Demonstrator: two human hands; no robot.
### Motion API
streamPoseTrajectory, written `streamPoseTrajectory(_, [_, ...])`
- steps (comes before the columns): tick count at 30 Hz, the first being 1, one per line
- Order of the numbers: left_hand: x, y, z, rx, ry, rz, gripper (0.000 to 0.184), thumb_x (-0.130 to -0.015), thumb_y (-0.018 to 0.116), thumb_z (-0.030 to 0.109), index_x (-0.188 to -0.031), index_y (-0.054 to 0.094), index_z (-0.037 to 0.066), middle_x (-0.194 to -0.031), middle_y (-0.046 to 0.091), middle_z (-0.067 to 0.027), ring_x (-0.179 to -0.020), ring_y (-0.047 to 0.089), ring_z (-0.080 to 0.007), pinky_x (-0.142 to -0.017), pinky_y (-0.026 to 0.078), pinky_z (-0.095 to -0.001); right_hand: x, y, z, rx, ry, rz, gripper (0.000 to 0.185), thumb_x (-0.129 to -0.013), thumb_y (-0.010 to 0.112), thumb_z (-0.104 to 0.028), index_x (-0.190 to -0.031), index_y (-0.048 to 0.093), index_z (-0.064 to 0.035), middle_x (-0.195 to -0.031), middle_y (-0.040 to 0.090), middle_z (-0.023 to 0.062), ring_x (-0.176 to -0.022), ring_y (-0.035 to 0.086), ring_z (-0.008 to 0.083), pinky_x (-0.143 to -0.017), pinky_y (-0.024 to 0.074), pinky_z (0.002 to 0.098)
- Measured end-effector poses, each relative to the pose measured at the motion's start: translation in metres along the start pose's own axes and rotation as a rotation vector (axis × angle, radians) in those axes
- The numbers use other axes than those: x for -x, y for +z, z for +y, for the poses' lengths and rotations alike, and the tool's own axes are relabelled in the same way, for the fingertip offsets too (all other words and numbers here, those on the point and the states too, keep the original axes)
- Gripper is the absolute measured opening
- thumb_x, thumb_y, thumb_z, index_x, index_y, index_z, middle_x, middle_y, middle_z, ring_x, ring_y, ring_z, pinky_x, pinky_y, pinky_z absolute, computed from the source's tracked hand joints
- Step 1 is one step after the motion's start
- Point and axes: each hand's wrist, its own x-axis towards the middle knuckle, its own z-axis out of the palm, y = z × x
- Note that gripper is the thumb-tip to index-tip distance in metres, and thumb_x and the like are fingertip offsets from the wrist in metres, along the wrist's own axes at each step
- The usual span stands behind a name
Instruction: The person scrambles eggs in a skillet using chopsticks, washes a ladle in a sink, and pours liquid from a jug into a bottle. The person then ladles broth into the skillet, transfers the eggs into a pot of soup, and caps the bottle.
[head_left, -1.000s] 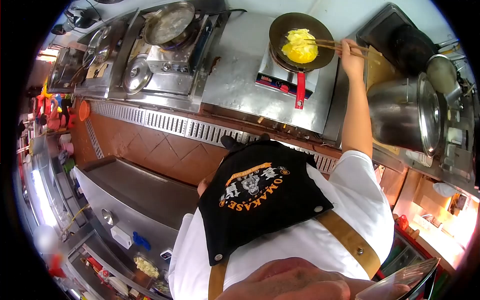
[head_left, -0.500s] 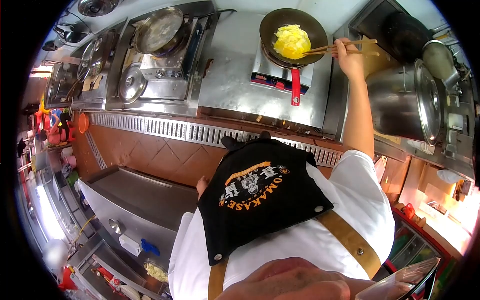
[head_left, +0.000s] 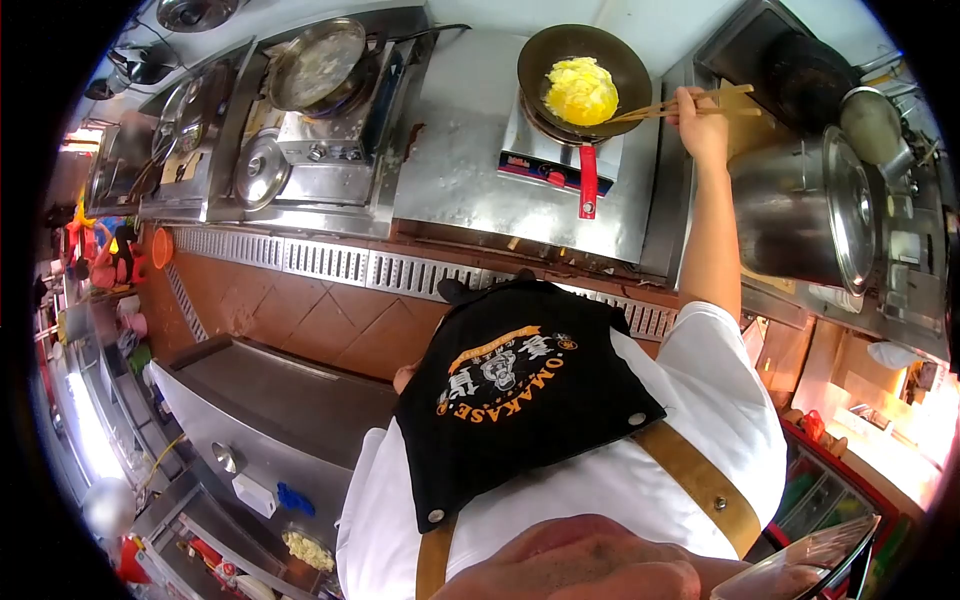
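My right hand [head_left: 698, 122] is closed round a pair of long wooden chopsticks [head_left: 655, 111], whose tips touch the right edge of yellow egg [head_left: 581, 91]. The egg lies in a dark round pan [head_left: 540, 60] with a red handle [head_left: 588, 182] pointing toward me. Under the pan is a portable burner [head_left: 515, 152] on the steel counter. Of my left hand [head_left: 404, 378], only a small part shows beside the black apron [head_left: 520, 390]; its fingers are hidden.
A pan of liquid [head_left: 318, 65] sits on a stove at the left, with a metal lid [head_left: 262, 168] beside it. At the right stand a large steel pot [head_left: 785, 208] and a black pan [head_left: 805, 80]. A steel worktop [head_left: 270, 390] is behind me.
The chopsticks have swung from over the egg down to its lower right edge. The egg now lies more gathered and rounded in the pan.
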Motion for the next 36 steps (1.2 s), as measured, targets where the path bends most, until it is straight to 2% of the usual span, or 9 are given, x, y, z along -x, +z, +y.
streamPoseTrajectory(1, [-0.003,0.004,-0.006,-0.342,0.217,0.034,0.023,-0.084,0.06,0.023,-0.083,0.067,0.0,-0.087,0.067,-0.0146,-0.084,0.064,-0.0273,-0.077,0.049,-0.0323,-0.002,0.003,0.002,0.002,0.001,0.001,0.03,-0.092,0.055,-0.028,-0.098,0.062,0.0,-0.075,0.067,0.0109,-0.064,0.066,0.0167,-0.062,0.0505,0.0293])
streamPoseTrajectory(11, [-0.027,0.018,-0.027,-0.214,0.312,0.017,0.028,-0.077,0.067,0.024,-0.073,0.063,-0.003,-0.075,0.064,-0.0166,-0.076,0.063,-0.0273,-0.065,0.048,-0.0363,-0.032,0.041,0.003,0.173,-0.03,-0.012,0.031,-0.091,0.053,-0.028,-0.101,0.062,0.0003,-0.076,0.069,0.0111,-0.071,0.068,0.0181,-0.064,0.0524,0.0306])
streamPoseTrajectory(13, [-0.027,0.012,-0.017,0.576,-0.194,-0.104,0.021,-0.078,0.062,0.016,-0.074,0.063,-0.004,-0.075,0.064,-0.0167,-0.074,0.063,-0.0247,-0.063,0.046,-0.035,-0.055,0.052,0.008,0.362,-0.138,0.048,0.035,-0.09,0.047,-0.036,-0.105,0.063,-0.0088,-0.09,0.067,0.0177,-0.088,0.064,0.036,-0.079,0.0496,0.0437])
streamPoseTrajectory(17, [0.019,-0.03,0.05,0.639,-0.463,-0.083,0.015,-0.077,0.057,0.01,-0.075,0.063,-0.004,-0.078,0.065,-0.0159,-0.075,0.062,-0.0226,-0.063,0.045,-0.0337,-0.077,0.088,0.01,0.269,-0.188,0.021,0.033,-0.09,0.047,-0.039,-0.105,0.063,-0.0143,-0.092,0.067,0.0175,-0.092,0.061,0.0393,-0.081,0.048,0.0468])
streamPoseTrajectory(20, [0.015,-0.015,0.026,0.478,-0.288,0.021,0.016,-0.078,0.058,0.012,-0.077,0.066,-0.001,-0.081,0.067,-0.0154,-0.078,0.064,-0.0253,-0.066,0.048,-0.0334,-0.078,0.095,0.015,0.176,-0.249,-0.019,0.03,-0.091,0.047,-0.037,-0.103,0.063,-0.0143,-0.089,0.067,0.0154,-0.089,0.062,0.0388,-0.078,0.0487,0.0456])
streamPoseTrajectory(22, [0.004,-0.002,-0.002,-0.4,0.243,0.097,0.016,-0.078,0.061,0.015,-0.079,0.069,0.001,-0.087,0.068,-0.0152,-0.085,0.065,-0.0284,-0.071,0.05,-0.0341,-0.078,0.091,0.019,0.084,-0.256,-0.037,0.028,-0.092,0.048,-0.035,-0.099,0.063,-0.0117,-0.084,0.068,0.0122,-0.082,0.065,0.0326,-0.074,0.0507,0.0405])
streamPoseTrajectory(25, [-0.012,0.005,-0.016,-0.6,0.202,-0.032,0.017,-0.077,0.063,0.018,-0.081,0.07,0.003,-0.09,0.068,-0.0143,-0.089,0.065,-0.0301,-0.076,0.051,-0.0354,-0.047,0.051,-0.009,-0.08,-0.142,-0.049,0.027,-0.091,0.052,-0.032,-0.097,0.063,-0.0078,-0.078,0.068,0.0094,-0.073,0.068,0.0229,-0.069,0.0513,0.0345])
streamPoseTrajectory(34, [-0.003,-0.031,0.022,-0.342,0.4,0.048,0.011,-0.074,0.061,0.013,-0.072,0.065,0.004,-0.083,0.065,-0.0128,-0.085,0.063,-0.0271,-0.071,0.049,-0.0339,0.0,0.014,-0.01,0.009,-0.034,-0.022,0.023,-0.092,0.058,-0.023,-0.097,0.062,-0.0017,-0.076,0.065,0.0068,-0.064,0.062,0.012,-0.058,0.0502,0.0251])
streamPoseTrajectory(36, [0.0,-0.057,0.054,-0.299,0.261,-0.079,0.009,-0.075,0.06,0.012,-0.073,0.063,0.004,-0.081,0.064,-0.0137,-0.082,0.062,-0.026,-0.071,0.049,-0.0338,0.002,0.016,-0.008,0.05,-0.028,-0.002,0.026,-0.09,0.058,-0.029,-0.098,0.064,-0.0049,-0.073,0.066,0.0069,-0.066,0.065,0.0156,-0.062,0.05,0.0283])
